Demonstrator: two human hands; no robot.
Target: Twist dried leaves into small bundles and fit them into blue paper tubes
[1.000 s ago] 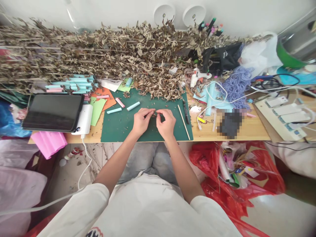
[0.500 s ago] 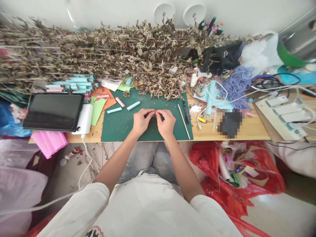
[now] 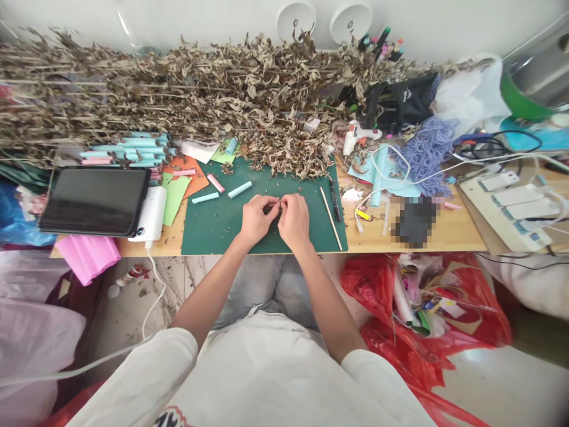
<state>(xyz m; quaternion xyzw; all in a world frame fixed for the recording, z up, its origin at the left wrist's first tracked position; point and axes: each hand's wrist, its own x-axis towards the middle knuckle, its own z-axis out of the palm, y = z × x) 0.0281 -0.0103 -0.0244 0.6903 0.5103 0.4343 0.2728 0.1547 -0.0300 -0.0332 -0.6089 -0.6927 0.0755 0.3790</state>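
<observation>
Over the green cutting mat (image 3: 208,228), my left hand (image 3: 256,219) and my right hand (image 3: 294,220) meet at the fingertips. Both are closed in a pinch; whatever is between the fingers is too small and hidden to name. Just beyond my left hand lie two light blue paper rolls (image 3: 240,190) and a pink paper roll (image 3: 216,182). A thin wooden stick (image 3: 331,219) and a black pen (image 3: 335,200) rest on the mat to the right of my right hand. Dried leafy stems (image 3: 284,148) spill over the mat's far edge.
At left stand a black tablet (image 3: 95,200) and a white power bank (image 3: 151,216) by a pile of blue rolls (image 3: 137,148). On the right are a glue gun (image 3: 358,137), purple yarn (image 3: 429,154) and a power strip (image 3: 511,207). Red bags (image 3: 368,284) sit below the table.
My right hand has turned inward and its fingers have drawn closer together. My left hand has shifted slightly right, its fingertips still against the right ones. The things on the mat stay put.
</observation>
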